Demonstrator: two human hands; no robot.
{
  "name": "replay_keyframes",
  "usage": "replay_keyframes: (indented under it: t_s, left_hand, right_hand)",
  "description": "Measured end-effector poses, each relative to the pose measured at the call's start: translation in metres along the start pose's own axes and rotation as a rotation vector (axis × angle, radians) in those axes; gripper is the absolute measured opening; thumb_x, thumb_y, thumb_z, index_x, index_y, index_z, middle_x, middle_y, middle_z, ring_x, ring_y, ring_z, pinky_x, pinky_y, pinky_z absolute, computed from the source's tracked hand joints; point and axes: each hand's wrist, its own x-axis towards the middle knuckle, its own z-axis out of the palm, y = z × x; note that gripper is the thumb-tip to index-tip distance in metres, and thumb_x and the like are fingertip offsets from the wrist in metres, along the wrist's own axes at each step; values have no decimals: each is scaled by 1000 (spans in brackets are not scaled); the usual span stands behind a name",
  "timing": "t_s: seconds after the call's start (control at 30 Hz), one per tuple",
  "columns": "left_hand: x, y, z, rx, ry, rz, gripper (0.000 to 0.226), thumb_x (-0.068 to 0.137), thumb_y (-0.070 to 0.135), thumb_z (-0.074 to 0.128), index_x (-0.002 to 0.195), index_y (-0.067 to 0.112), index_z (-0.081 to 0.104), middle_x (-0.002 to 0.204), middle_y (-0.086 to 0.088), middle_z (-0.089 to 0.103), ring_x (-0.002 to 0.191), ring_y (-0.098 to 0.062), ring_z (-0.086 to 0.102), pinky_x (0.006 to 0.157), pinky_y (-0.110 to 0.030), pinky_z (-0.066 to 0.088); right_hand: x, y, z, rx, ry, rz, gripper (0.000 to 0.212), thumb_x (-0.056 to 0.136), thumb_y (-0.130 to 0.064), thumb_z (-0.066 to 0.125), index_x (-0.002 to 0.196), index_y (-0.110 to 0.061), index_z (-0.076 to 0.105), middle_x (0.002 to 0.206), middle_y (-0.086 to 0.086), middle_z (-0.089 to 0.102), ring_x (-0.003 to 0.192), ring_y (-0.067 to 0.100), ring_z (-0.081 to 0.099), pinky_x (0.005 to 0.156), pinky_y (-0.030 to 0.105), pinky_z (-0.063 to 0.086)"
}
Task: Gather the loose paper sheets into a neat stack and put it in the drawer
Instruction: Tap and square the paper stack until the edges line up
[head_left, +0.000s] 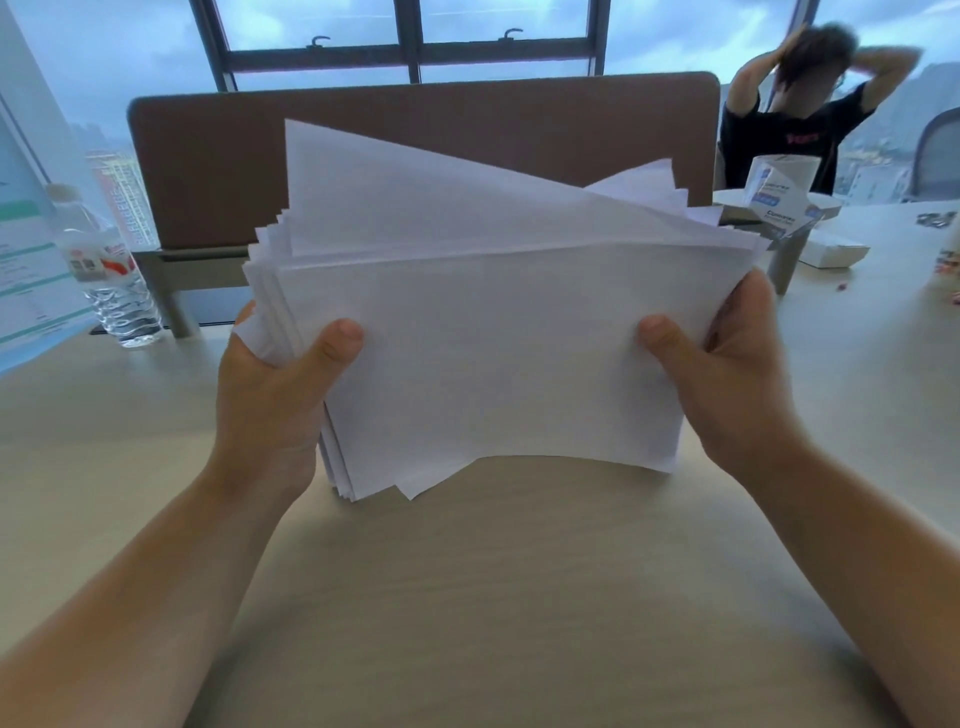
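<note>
Uneven stack of white paper sheets (493, 332) held upright above pale wooden desk (467, 597), left hand (275, 395) gripping its left edge, right hand (727, 379) gripping its right edge, thumbs in front, sheet corners fanned out at top

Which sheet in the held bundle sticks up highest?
The rear sheet, its corner peaking upper left above the other sheets, which both hands grip.
</note>
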Motion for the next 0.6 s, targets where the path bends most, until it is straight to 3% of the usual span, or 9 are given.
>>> replay_keyframes:
  t_s: [0.13,0.27,0.4,0.47,0.53,0.6]
  left_hand:
    - [-3,-6,0,84,-1,-80,58,74,25,92,127,19,69,114,3,80,105,-20,77,83,-34,62]
    - [-3,-8,-2,141,100,-105,41,57,42,92,95,32,82,99,8,83,92,-16,78,78,-34,62]
    - [-4,-6,1,73,17,-150,35,62,57,92,92,43,84,98,14,82,91,-8,78,77,-28,62]
    - [-4,-8,1,131,13,-213,25,67,56,90,89,46,84,96,15,82,89,-6,78,80,-33,61]
    - [-3,-11,1,230,56,-254,13,78,51,84,87,41,84,92,19,81,84,-2,77,83,-36,58]
    - [-4,-13,4,303,97,-270,20,98,47,70,90,30,77,83,26,78,76,8,73,78,-32,54]
  right_hand:
    - [-6,3,4,25,-74,43,78,73,-36,85,136,-24,42,139,4,60,128,19,59,106,51,51]
    - [-5,2,3,-13,-50,9,58,77,-27,75,127,-35,48,133,0,63,121,15,63,103,50,53]
    - [-4,4,5,-11,-79,29,51,77,-23,75,117,-40,48,128,-2,65,118,15,64,100,48,55]
    - [-6,5,6,-14,-94,28,51,82,-14,74,118,-37,48,127,-1,65,117,13,64,100,45,55]
    - [-5,5,5,-52,-82,13,49,87,-11,72,124,-32,47,126,-5,64,114,9,64,97,41,56]
    - [-4,2,4,-108,-58,-11,57,91,-8,67,138,-28,42,126,-12,62,109,3,63,90,29,55]
